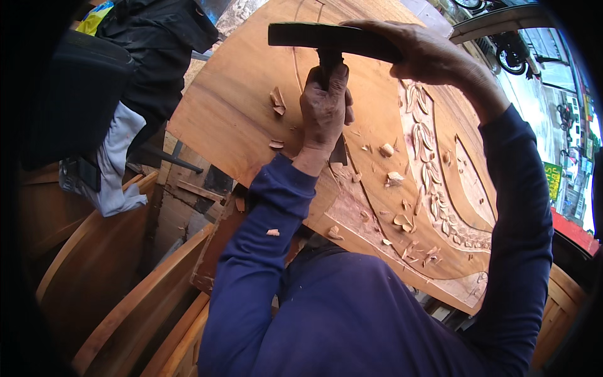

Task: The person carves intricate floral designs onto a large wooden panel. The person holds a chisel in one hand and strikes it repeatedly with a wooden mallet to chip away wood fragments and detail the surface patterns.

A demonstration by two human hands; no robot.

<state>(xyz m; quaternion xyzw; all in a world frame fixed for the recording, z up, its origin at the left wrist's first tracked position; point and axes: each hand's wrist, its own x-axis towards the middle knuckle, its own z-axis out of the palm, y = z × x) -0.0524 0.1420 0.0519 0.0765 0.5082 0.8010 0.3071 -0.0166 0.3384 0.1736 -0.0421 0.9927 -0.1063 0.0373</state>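
Note:
My left hand (325,110) is closed round the handle of a chisel (339,152), whose dark flat blade shows below my fist against the wood. In my right hand (430,53) is one end of a dark, bar-shaped mallet (326,39). The mallet lies across the top of the chisel handle and seems to touch it. Under both hands is a large wooden panel (232,94) with a curved edge. A band of carved leaves (422,141) runs down its right side, and dark lines cross its surface. Part of the blade's edge is hidden.
Curled wood shavings (394,179) lie scattered over the panel. At left are a black cloth (157,44), a grey-white cloth (119,151) and curved wooden boards (125,308). A street with motorcycles (512,56) shows at the far right.

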